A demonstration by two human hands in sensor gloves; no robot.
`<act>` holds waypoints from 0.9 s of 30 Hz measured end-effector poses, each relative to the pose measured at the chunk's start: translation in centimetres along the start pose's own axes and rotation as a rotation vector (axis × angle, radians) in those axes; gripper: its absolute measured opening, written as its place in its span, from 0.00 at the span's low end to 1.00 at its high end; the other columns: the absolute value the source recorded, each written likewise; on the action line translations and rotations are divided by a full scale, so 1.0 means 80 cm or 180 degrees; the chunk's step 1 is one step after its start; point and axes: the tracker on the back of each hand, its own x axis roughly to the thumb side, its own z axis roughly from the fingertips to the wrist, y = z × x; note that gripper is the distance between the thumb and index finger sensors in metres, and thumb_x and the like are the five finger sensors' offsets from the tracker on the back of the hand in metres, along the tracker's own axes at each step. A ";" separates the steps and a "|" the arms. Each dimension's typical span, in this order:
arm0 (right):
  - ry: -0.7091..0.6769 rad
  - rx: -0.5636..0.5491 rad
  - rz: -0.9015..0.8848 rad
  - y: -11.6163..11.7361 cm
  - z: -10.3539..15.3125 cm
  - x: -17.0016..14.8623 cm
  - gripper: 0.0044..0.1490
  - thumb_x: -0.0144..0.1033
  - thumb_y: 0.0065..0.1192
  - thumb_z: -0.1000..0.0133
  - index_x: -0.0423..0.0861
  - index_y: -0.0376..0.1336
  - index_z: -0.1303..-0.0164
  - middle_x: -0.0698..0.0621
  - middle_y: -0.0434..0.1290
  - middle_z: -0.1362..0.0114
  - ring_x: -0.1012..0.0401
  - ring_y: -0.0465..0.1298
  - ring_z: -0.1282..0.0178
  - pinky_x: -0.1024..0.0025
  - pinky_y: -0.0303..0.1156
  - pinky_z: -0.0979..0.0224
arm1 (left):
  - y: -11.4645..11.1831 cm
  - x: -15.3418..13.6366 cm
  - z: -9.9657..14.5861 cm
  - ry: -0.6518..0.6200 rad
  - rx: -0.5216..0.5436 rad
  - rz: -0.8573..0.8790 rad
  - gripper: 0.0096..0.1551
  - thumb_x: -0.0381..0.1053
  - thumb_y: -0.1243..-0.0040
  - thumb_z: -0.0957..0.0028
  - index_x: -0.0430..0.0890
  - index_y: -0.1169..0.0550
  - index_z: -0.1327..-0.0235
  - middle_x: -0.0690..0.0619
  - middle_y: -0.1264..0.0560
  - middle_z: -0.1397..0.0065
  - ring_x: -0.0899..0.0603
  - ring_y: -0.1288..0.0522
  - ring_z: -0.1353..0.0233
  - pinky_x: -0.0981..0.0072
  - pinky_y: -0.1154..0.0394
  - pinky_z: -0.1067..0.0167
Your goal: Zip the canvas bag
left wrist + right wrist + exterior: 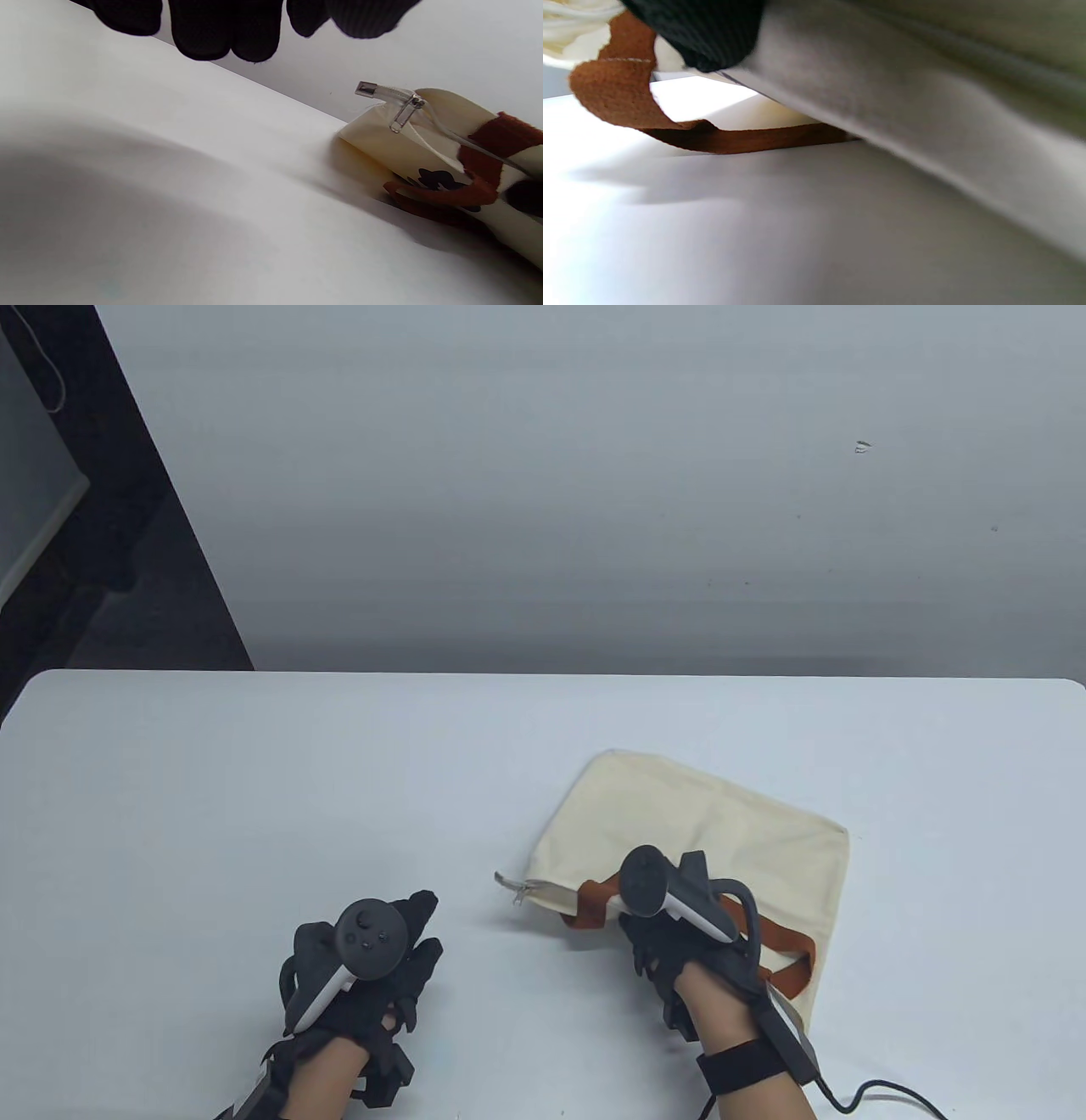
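A cream canvas bag with brown straps lies flat on the white table, its zippered edge facing me. The zipper pull and the zipper tail stick out at the bag's left corner; they also show in the left wrist view. My right hand grips the bag's near edge by the left strap and holds the fabric a little off the table; one gloved fingertip presses on the canvas. My left hand is empty, fingers loose, on the table a short way left of the zipper pull.
The white table stretches left and behind the bag to its far edge, with a grey wall beyond. A black cable trails from my right wrist at the bottom right.
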 end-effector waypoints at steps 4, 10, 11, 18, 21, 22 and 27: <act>-0.0313 0.0141 0.0059 0.006 0.008 0.039 0.28 0.40 0.60 0.54 0.47 0.58 0.44 0.46 0.66 0.42 0.47 0.68 0.44 0.51 0.65 0.43 | -0.008 0.002 -0.003 -0.0056 -0.0224 -0.0110 0.37 0.60 0.42 0.58 0.64 0.37 0.32 0.55 0.31 0.24 0.41 0.28 0.26 0.43 0.31 0.34; -0.0561 0.0195 0.0274 0.013 0.020 0.071 0.28 0.40 0.61 0.55 0.47 0.59 0.45 0.46 0.67 0.43 0.47 0.69 0.45 0.51 0.65 0.43 | -0.019 0.010 -0.005 -0.0126 -0.0498 -0.0260 0.33 0.59 0.39 0.59 0.63 0.31 0.36 0.55 0.26 0.27 0.41 0.25 0.28 0.43 0.29 0.35; -0.0574 0.0198 0.0277 0.014 0.020 0.073 0.28 0.39 0.61 0.55 0.46 0.59 0.45 0.45 0.67 0.43 0.47 0.69 0.45 0.50 0.65 0.43 | -0.020 0.010 -0.006 -0.0118 -0.0474 -0.0300 0.29 0.58 0.39 0.59 0.62 0.27 0.40 0.55 0.23 0.31 0.42 0.23 0.31 0.44 0.28 0.36; -0.0520 0.0187 0.0259 0.011 0.021 0.068 0.28 0.39 0.62 0.54 0.47 0.60 0.45 0.45 0.67 0.42 0.47 0.69 0.44 0.50 0.64 0.42 | -0.019 0.013 -0.006 -0.0278 -0.0461 -0.0245 0.22 0.56 0.42 0.60 0.60 0.19 0.51 0.57 0.14 0.50 0.44 0.15 0.48 0.46 0.24 0.44; -0.0398 0.0232 0.0309 0.014 0.017 0.062 0.28 0.39 0.63 0.54 0.48 0.59 0.44 0.46 0.67 0.41 0.47 0.68 0.43 0.49 0.63 0.40 | -0.019 0.019 -0.006 -0.0392 -0.0422 -0.0307 0.22 0.55 0.42 0.61 0.60 0.18 0.54 0.58 0.13 0.56 0.45 0.15 0.53 0.47 0.23 0.46; -0.0355 0.0241 0.0291 0.016 0.016 0.059 0.28 0.39 0.63 0.54 0.48 0.59 0.43 0.46 0.66 0.40 0.47 0.68 0.41 0.48 0.62 0.39 | -0.019 0.021 -0.006 -0.0405 -0.0399 -0.0304 0.21 0.56 0.41 0.62 0.61 0.17 0.54 0.58 0.13 0.58 0.45 0.15 0.55 0.47 0.23 0.46; -0.0178 0.0270 0.0108 0.000 0.023 0.039 0.35 0.43 0.65 0.54 0.49 0.56 0.37 0.46 0.62 0.34 0.46 0.64 0.35 0.46 0.59 0.34 | -0.025 0.025 -0.008 -0.0465 -0.0473 -0.0186 0.21 0.56 0.41 0.62 0.61 0.17 0.54 0.59 0.13 0.60 0.45 0.14 0.57 0.47 0.23 0.47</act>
